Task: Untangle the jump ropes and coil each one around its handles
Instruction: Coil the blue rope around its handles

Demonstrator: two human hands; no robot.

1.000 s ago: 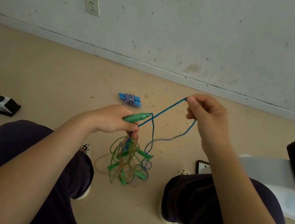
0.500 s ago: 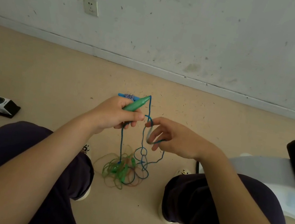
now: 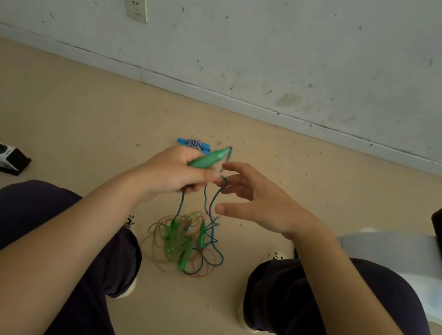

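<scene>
Green handle point(image 3: 209, 160) with thin blue cord point(image 3: 216, 198), tangled green-orange heap point(image 3: 182, 241) below.

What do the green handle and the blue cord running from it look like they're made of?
Green handle, held in the left hand: looks like smooth moulded plastic, with an even colour and a slight sheen. Blue cord: thin and limp, hanging in soft curves, probably woven string or soft PVC; too fine to tell which.

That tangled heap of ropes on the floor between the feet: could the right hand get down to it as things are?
Probably yes. The right hand is open, with only a blue cord looped by its fingers, and the tangled heap lies below it on bare floor between the knees, nothing covering it.
</scene>
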